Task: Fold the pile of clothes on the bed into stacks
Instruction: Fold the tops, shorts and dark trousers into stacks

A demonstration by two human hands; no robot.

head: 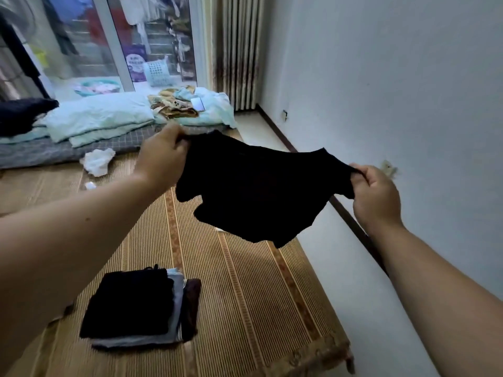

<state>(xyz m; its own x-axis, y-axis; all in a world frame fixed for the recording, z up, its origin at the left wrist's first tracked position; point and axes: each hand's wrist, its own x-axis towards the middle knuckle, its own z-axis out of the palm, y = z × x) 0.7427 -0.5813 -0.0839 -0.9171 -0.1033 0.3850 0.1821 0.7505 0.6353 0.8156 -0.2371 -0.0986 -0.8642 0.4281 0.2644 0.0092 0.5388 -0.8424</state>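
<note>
A black garment point(261, 191) hangs stretched in the air above the straw bed mat point(245, 295). My left hand point(160, 156) pinches its upper left corner, and my right hand point(377, 194) pinches its right corner. Below, near the front left of the mat, lies a folded stack point(138, 308) with a black piece on top, grey and dark red pieces under it. A crumpled white cloth point(98, 161) lies on the mat further back.
Folded pale green bedding point(100, 118) and a patterned cloth with a phone point(198, 103) lie at the head of the bed. A dark garment point(21, 112) sits at far left. The white wall point(408, 91) runs along the bed's right edge; a radiator stands behind.
</note>
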